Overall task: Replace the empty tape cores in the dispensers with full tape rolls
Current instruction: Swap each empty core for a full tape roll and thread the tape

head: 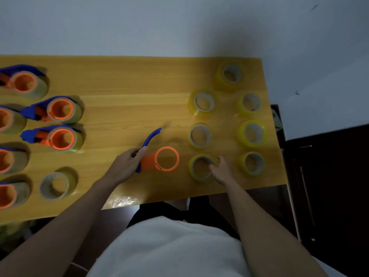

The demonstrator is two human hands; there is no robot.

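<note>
- Nearest, the right hand reaches to the near roll, the closest of the yellow rolls on the right of the bench; its fingers curl over the roll's right rim, seemingly into the hole, gripping it where it lies flat.
- Just left, the left hand holds the dispenser by its blue handle, fingers wrapped round it. The orange drum stands bare, with neither core nor roll on it.
- Judged step: the old core is off and a full roll is being fetched.
- Next move calls for lifting the roll, lining its hole up with the drum and pushing it squarely on while the left hand steadies the dispenser.
- Farther right, six more rolls wait in rows.
- Far left, loaded dispensers stand in a group, with a loose core near them.
</note>
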